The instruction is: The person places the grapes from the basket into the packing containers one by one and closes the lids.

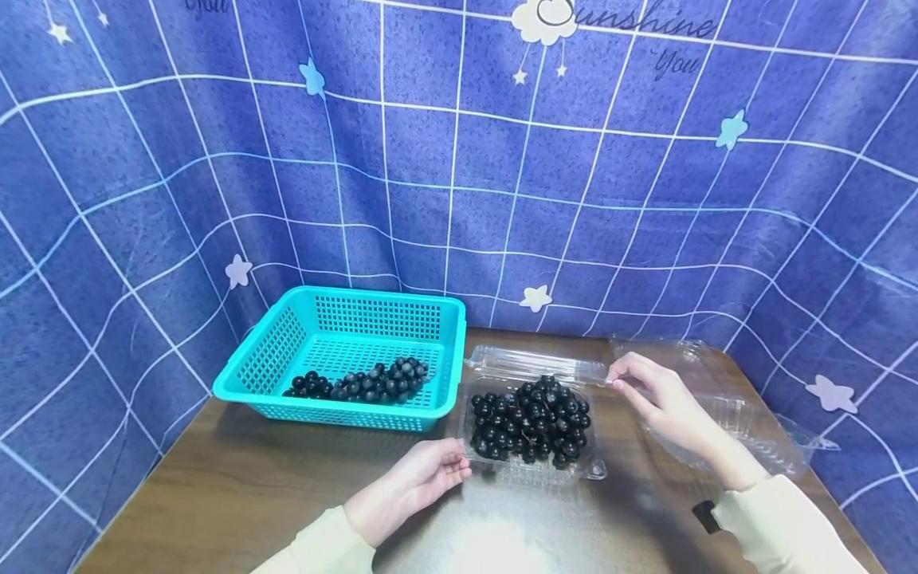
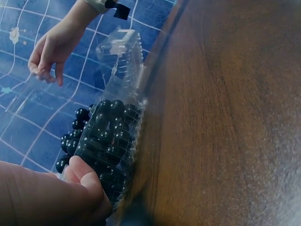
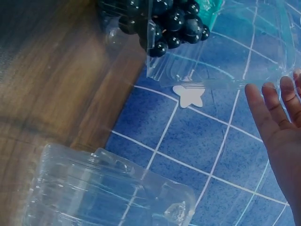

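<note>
A clear plastic clamshell box (image 1: 516, 472) stands on the table, heaped with dark grapes (image 1: 531, 418). At its front left corner is my left hand (image 1: 416, 482); in the left wrist view its thumb and fingers (image 2: 82, 174) pinch the end of the box. The hinged lid (image 1: 534, 365) is raised at the far side of the box. My right hand (image 1: 663, 402) pinches the lid's right corner between thumb and fingertips. In the right wrist view, its fingers (image 3: 256, 106) lie against the lid's edge.
A turquoise slotted basket (image 1: 337, 408) with more dark grapes (image 1: 383, 381) stands to the left of the box. More clear plastic packaging (image 1: 746, 430) lies at the right, beyond my right forearm. A blue gridded curtain (image 1: 459, 199) rises behind the wooden table (image 1: 287, 470).
</note>
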The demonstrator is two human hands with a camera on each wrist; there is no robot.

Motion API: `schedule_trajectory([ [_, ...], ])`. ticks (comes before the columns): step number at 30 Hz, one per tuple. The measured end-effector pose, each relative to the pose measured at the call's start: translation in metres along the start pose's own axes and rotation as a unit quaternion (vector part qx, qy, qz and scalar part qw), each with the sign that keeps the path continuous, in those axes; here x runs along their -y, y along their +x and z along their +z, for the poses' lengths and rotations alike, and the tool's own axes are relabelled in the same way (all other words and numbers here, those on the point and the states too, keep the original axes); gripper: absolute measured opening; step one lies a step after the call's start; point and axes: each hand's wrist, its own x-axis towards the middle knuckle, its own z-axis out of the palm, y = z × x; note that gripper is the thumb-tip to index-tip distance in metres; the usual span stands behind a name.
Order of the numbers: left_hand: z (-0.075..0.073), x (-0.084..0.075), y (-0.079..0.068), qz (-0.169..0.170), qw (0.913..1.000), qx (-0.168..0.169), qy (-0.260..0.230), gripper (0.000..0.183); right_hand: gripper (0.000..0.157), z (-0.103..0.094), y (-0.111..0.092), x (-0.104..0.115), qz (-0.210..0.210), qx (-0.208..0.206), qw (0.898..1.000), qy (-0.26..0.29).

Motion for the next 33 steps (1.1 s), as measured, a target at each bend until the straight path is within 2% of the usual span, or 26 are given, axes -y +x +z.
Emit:
schedule_trajectory([
  [3,-0.001,0.000,0.000,-0.001,1.0000,0.000,-0.005,0.014,0.020,0.003,-0.003,0.000,-0.021,-0.004,1.000,0.005],
  [8,-0.001,-0.002,0.000,0.000,0.9999,0.003,-0.010,0.010,0.019,0.008,-0.006,-0.001,-0.083,-0.022,0.996,0.002],
  [12,-0.001,-0.003,0.000,-0.001,0.9999,0.006,-0.013,0.008,0.025,0.011,-0.010,-0.002,-0.109,-0.020,0.994,0.011],
  [18,-0.001,-0.002,0.001,-0.004,0.9999,0.004,-0.012,0.010,0.027,0.014,-0.017,-0.002,-0.123,-0.012,0.992,-0.008],
  [22,-0.002,-0.001,0.002,-0.006,0.9999,0.000,-0.013,0.011,0.028,0.017,-0.021,-0.003,-0.141,-0.009,0.990,0.002],
  [28,0.000,-0.001,0.003,-0.010,0.9996,-0.002,-0.026,0.004,0.029,0.020,-0.027,-0.003,-0.159,0.000,0.987,0.001],
  [33,0.001,-0.003,0.003,-0.016,0.9989,-0.005,-0.043,0.017,0.030,0.023,-0.030,-0.002,-0.169,0.003,0.986,-0.010],
])
